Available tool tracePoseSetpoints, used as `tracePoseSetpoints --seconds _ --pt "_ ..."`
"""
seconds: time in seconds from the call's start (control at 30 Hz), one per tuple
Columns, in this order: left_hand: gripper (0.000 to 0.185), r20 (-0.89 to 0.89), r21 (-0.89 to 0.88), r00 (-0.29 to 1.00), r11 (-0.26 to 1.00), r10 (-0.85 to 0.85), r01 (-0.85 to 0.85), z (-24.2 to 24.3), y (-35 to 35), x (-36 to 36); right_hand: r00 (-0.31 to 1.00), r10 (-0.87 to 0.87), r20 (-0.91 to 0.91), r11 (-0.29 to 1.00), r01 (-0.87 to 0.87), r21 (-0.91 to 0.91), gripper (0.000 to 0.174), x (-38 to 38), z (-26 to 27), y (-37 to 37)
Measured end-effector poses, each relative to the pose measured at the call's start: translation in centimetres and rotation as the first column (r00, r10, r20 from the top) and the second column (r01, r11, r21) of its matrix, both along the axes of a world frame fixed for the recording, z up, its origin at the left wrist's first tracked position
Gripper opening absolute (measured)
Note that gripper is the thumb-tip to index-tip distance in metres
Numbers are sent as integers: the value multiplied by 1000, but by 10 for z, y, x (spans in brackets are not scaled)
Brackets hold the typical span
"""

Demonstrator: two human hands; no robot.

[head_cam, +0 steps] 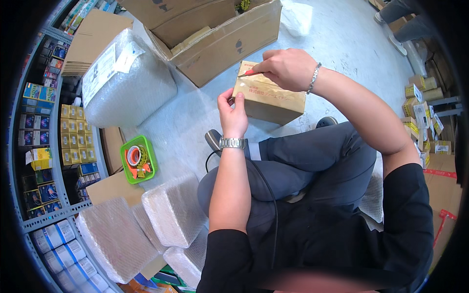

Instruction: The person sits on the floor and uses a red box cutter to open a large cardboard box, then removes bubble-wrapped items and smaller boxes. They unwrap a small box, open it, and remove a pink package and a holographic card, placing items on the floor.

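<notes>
A closed cardboard box (273, 104) with red printed writing stands on the floor in front of my crossed legs. My left hand (233, 111) steadies its near left corner, with thumb and fingers pressed against the edge. In my right hand (287, 69) is a red-handled utility knife (251, 73), held low over the top of the box. The blade points left and meets the top near its left edge. Whether it has cut into the surface I cannot tell. Shiny clear tape covers part of the top.
A large open carton (223, 47) stands behind the box. To its left is a big bubble-wrapped parcel (128, 80). A green basket (138, 159) holds tape rolls. Several wrapped boxes (176, 210) lie at my left, beside stocked shelves (55, 146). Another person's legs (399, 22) show at top right.
</notes>
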State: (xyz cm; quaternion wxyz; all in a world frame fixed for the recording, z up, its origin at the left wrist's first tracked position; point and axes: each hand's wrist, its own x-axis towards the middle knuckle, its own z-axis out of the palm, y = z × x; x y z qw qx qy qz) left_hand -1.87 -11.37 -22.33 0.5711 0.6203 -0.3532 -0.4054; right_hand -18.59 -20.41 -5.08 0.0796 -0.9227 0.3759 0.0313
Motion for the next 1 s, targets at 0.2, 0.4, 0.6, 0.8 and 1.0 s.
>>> tracePoseSetpoints --seconds 0.2,0.4,0.6,0.8,1.0 --pt "38 -7 50 1000 999 -16 16 4 1 3 997 37 -69 999 -36 18 38 2 1 -3" --pt "37 11 97 1000 995 -15 13 14 2 2 988 106 -110 994 -103 30 40 -6 -1 -2" --pt "36 15 83 1000 996 -18 17 10 2 3 992 99 -79 994 -95 56 44 -21 -5 -2" --pt "38 60 52 998 998 -35 32 -1 1 6 988 151 -35 988 -152 -12 44 -41 -16 0" --pt "38 40 56 999 998 -32 30 -4 2 7 993 113 -38 993 -114 -14 45 -50 -23 5"
